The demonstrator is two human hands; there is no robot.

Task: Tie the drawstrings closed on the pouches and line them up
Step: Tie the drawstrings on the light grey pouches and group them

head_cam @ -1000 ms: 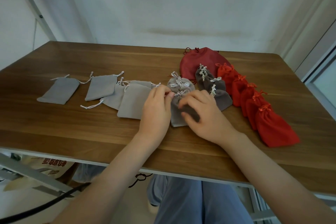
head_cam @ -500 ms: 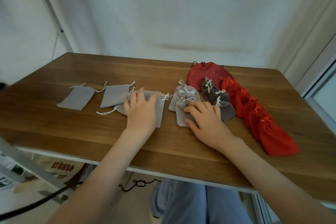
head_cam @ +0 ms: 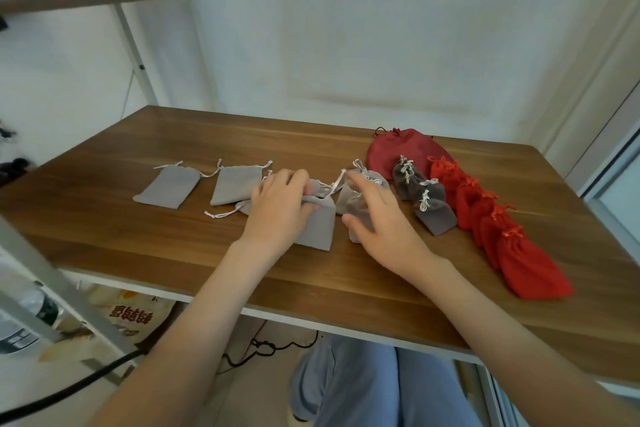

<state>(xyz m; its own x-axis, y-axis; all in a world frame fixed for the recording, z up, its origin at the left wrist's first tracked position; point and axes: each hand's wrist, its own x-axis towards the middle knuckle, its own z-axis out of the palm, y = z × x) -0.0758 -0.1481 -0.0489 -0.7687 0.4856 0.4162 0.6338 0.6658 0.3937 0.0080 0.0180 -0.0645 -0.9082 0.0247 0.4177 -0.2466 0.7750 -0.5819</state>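
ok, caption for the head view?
Left hand grips an untied grey pouch; right hand open over tied grey pouches.

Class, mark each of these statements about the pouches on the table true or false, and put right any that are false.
1. The red pouches lie in a row on the right side of the table. True.
2. The left hand grips a red pouch. False: it grips the mouth of a light grey pouch.
3. The dark grey pouches have knotted strings. True.
4. The leftmost pouch is tied shut. False: it lies flat, its mouth ungathered and its strings loose.
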